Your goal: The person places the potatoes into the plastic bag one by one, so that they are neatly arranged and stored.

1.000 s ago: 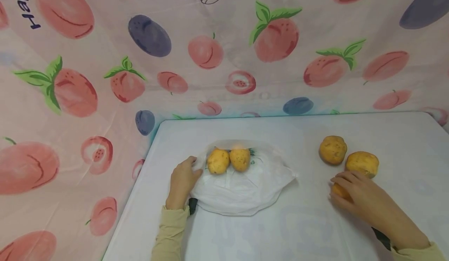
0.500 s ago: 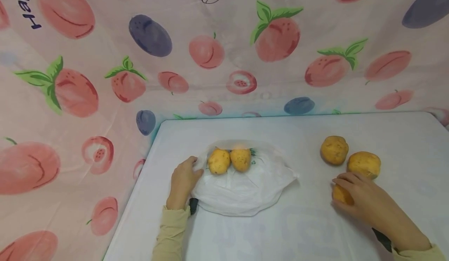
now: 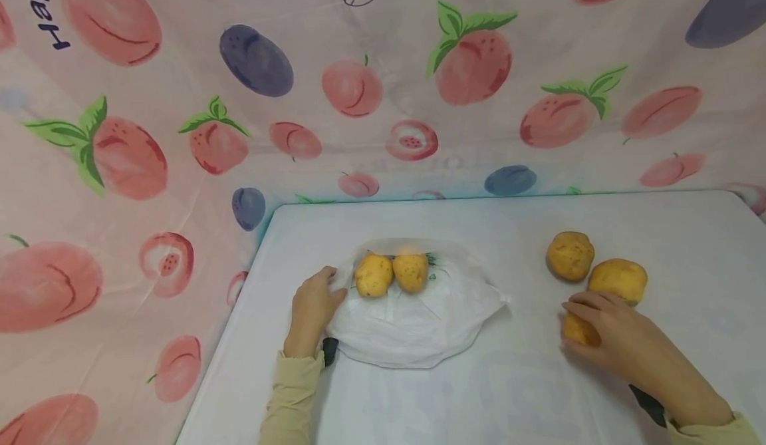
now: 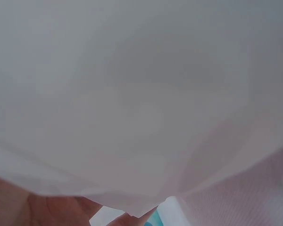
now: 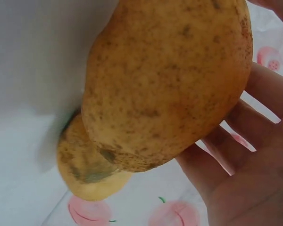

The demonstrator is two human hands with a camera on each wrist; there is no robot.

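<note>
At the left edge of a white plastic bag (image 3: 413,332), my left hand (image 3: 312,312) holds the rim between thumb and fingers. In the left wrist view the bag (image 4: 141,94) fills most of the picture and hides much of the hand. Two yellow potatoes (image 3: 374,276) lie side by side at the bag's mouth. On the right, my right hand (image 3: 622,338) has its fingers and thumb round a potato (image 3: 579,329), partly covered from above. The right wrist view shows that potato (image 5: 170,84) large, against the spread fingers (image 5: 269,89).
Just beyond my right hand is another potato (image 3: 619,280), with one more potato (image 3: 570,256) behind it to the left. The white table (image 3: 491,219) meets a fruit-printed cloth (image 3: 359,132) at its back and left edges.
My right hand has shifted slightly left with its potato, and the potato just beyond it has moved a little left too. The left hand and bag stay in place.
</note>
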